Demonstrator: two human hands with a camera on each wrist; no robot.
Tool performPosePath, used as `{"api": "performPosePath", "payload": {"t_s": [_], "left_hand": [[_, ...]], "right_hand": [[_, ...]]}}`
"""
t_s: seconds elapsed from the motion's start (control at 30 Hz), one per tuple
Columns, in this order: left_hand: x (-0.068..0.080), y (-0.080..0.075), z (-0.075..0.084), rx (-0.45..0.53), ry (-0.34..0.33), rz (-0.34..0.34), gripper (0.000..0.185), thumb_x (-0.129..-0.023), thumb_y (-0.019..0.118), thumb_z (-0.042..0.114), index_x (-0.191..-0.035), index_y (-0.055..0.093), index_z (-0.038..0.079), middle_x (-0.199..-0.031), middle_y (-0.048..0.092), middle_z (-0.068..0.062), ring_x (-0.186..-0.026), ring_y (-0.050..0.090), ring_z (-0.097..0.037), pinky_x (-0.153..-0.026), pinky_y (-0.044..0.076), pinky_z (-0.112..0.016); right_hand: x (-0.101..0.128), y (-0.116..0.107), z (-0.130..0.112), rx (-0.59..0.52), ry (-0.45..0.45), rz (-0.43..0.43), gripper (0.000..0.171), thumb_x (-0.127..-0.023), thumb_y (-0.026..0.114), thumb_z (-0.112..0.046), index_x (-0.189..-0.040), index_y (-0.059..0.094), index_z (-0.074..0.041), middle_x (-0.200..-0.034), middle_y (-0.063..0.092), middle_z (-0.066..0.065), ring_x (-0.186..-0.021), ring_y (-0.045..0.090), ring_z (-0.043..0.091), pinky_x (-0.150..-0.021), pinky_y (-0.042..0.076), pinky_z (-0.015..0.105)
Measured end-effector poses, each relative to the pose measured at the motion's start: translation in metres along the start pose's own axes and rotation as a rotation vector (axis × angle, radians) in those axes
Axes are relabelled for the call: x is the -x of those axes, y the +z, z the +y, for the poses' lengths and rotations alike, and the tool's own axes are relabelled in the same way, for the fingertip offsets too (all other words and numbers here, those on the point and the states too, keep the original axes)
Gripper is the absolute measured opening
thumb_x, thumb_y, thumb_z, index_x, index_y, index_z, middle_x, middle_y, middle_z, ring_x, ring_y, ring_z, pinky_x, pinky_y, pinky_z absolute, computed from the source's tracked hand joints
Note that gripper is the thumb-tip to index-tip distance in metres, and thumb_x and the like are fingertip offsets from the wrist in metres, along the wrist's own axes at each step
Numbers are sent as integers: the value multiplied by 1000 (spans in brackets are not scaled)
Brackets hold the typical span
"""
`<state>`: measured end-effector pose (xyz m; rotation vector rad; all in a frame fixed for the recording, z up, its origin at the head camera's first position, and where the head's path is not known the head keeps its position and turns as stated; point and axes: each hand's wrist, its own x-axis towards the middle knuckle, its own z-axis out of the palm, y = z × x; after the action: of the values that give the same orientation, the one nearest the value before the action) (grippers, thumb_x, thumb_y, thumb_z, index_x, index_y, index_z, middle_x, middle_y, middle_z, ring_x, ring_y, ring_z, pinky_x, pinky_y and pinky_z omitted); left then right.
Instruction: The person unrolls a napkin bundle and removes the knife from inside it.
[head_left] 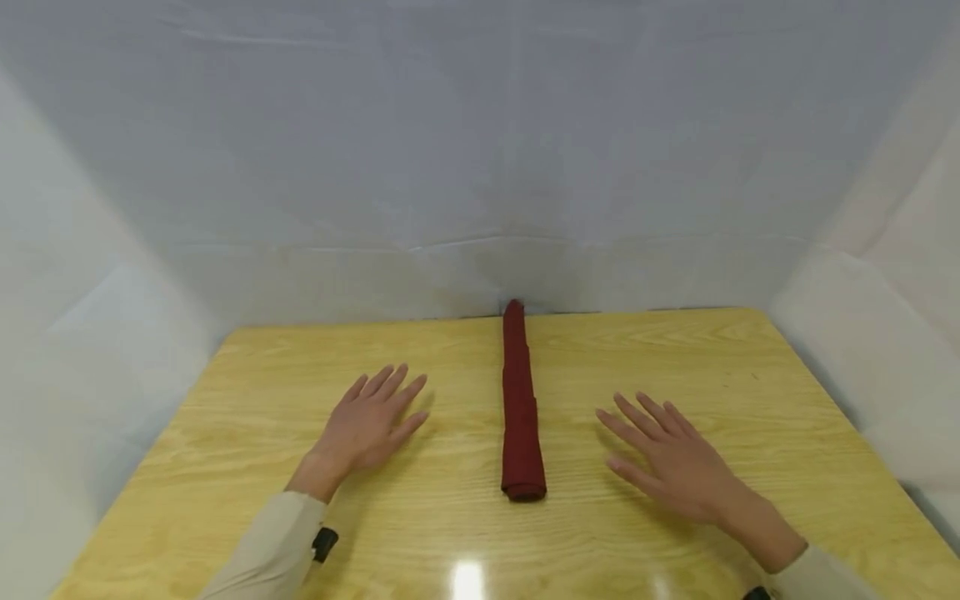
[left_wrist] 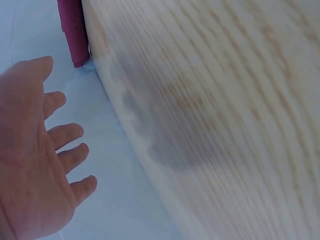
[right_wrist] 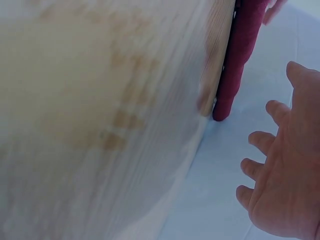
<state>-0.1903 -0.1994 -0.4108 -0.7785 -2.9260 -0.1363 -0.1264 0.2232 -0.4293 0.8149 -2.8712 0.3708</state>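
Note:
A dark red rolled cloth (head_left: pixel 521 408) lies lengthwise on the wooden table (head_left: pixel 420 533), its far end reaching the back edge and its rolled near end facing me. Left of it my left hand (head_left: pixel 369 421) hovers palm down, fingers spread and holding nothing. On the other side my right hand (head_left: pixel 678 462) is held in a similar way, fingers spread and apart from the cloth. Part of the red roll (left_wrist: pixel 76 37) shows at the top of the left wrist view. In the right wrist view the roll (right_wrist: pixel 240 60) runs along the table's far side.
A pale cloth backdrop (head_left: pixel 480 150) hangs behind the table's back edge. White sheets stand at the left (head_left: pixel 67 333) and the right (head_left: pixel 900 317). Bright light reflects off the table near its front.

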Motion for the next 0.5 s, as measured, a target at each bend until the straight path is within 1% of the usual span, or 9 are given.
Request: {"api": "performPosePath", "payload": {"t_s": [0.23, 0.5], "left_hand": [[-6, 1, 3, 11, 16, 1, 57, -101, 41, 47, -149, 38, 16, -152, 31, -13, -139, 26, -32, -110, 19, -55], [-17, 3, 11, 13, 35, -24, 57, -101, 40, 47, -149, 37, 17, -152, 30, -13, -140, 25, -32, -111, 19, -55]], "right_hand": [[-3, 4, -5, 14, -22, -4, 57, -100, 45, -46, -151, 32, -27, -156, 23, 5, -142, 17, 33, -113, 11, 51], [-4, 5, -9, -20, -41, -1, 56, -100, 46, -44, -151, 33, -25, -156, 24, 7, -141, 19, 36, -110, 15, 57]]}}
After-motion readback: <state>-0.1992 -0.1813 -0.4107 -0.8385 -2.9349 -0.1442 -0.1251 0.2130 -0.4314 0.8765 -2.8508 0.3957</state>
